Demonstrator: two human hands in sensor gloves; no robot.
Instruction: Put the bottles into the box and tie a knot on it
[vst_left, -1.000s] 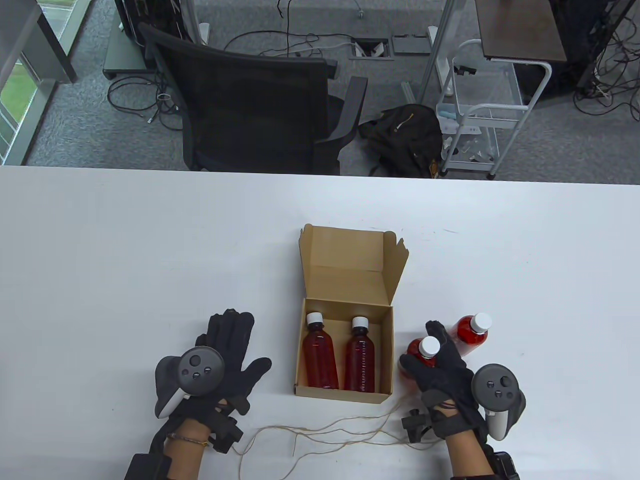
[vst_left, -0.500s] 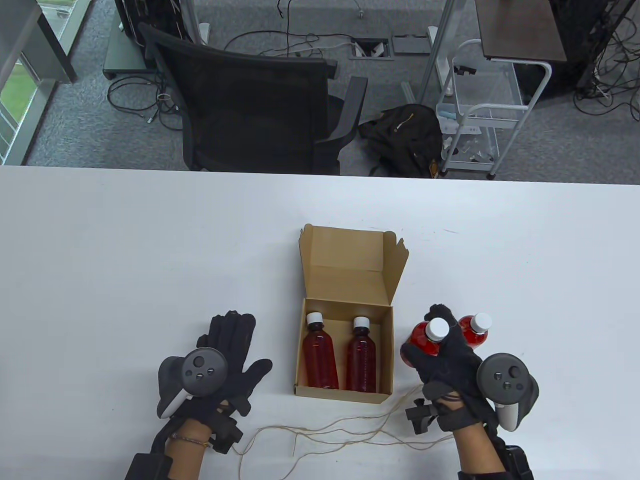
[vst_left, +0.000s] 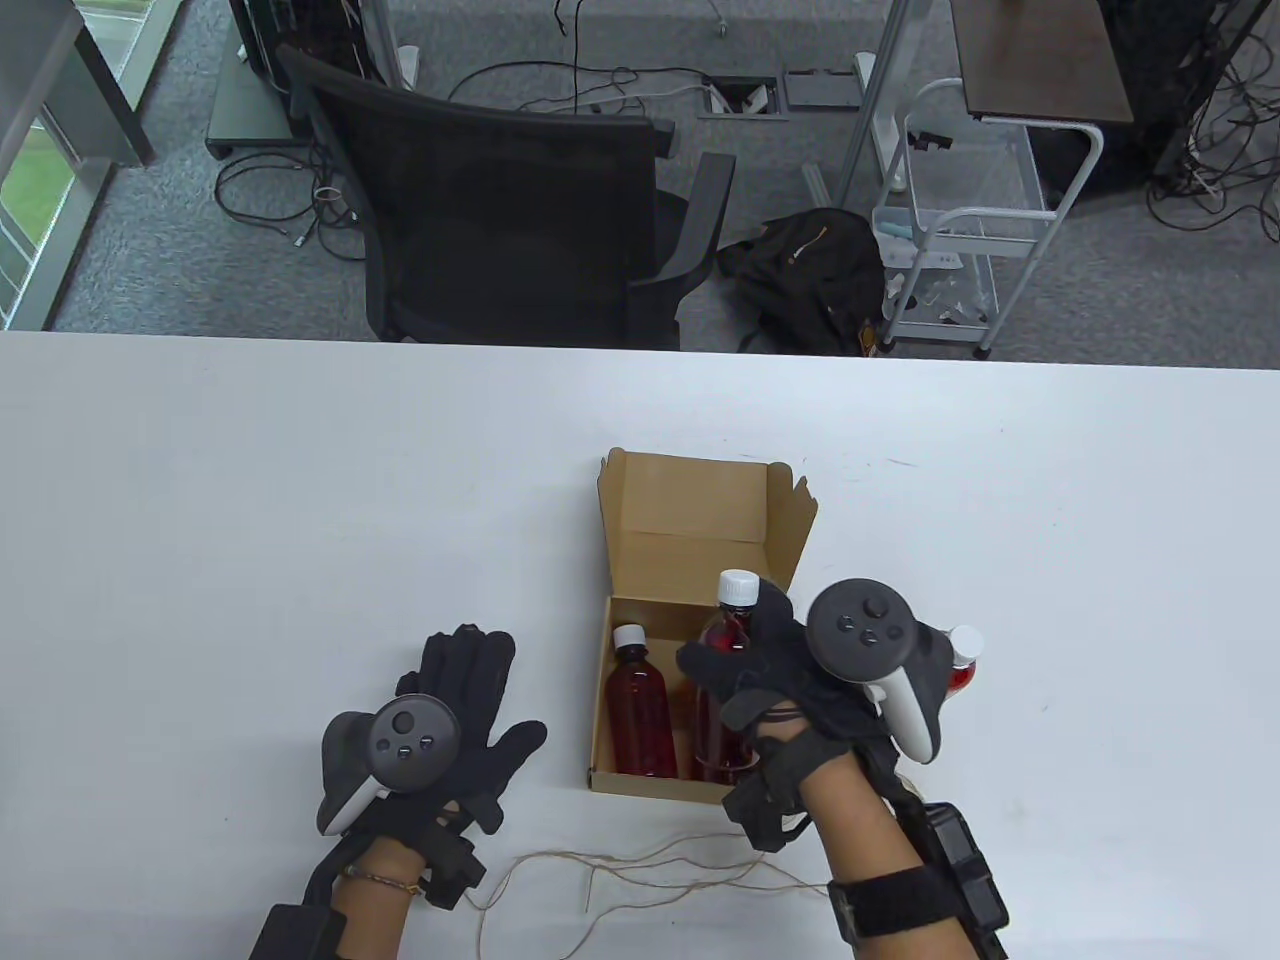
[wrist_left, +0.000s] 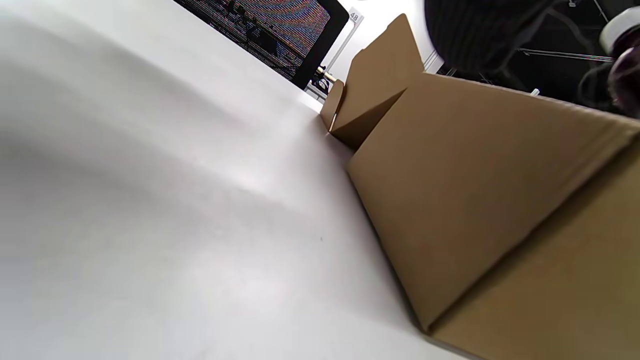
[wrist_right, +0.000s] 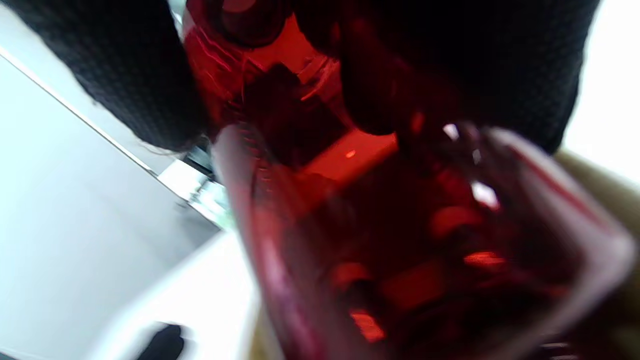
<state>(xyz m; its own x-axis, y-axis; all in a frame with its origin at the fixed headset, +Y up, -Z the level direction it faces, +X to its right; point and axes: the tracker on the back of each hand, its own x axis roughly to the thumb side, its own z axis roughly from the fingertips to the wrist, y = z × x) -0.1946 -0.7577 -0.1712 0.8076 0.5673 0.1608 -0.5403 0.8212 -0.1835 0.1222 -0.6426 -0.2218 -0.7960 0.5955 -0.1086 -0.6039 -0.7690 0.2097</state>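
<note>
The table view looked down from high on the near side, facing the far edge. The left wrist view sat low on the table (wrist_left: 150, 200), tight against the box (wrist_left: 475, 200). The right wrist view pressed close to the held bottle (wrist_right: 400, 240). All three shared the box (vst_left: 690, 620).

An office room used as a test or recording space.

A wide white table (vst_left: 300, 480) stands on grey carpet (vst_left: 150, 260). Behind it is 1 black mesh office chair (vst_left: 500, 200). Many loose cables (vst_left: 290, 200) lie on the carpet, and a floor socket box (vst_left: 742, 98) is open. At the right there is a white wire trolley (vst_left: 960, 230), a dark backpack (vst_left: 810, 280) on the floor and a brown desk top (vst_left: 1040, 55). A window (vst_left: 30, 190) shows at the left edge.
</note>
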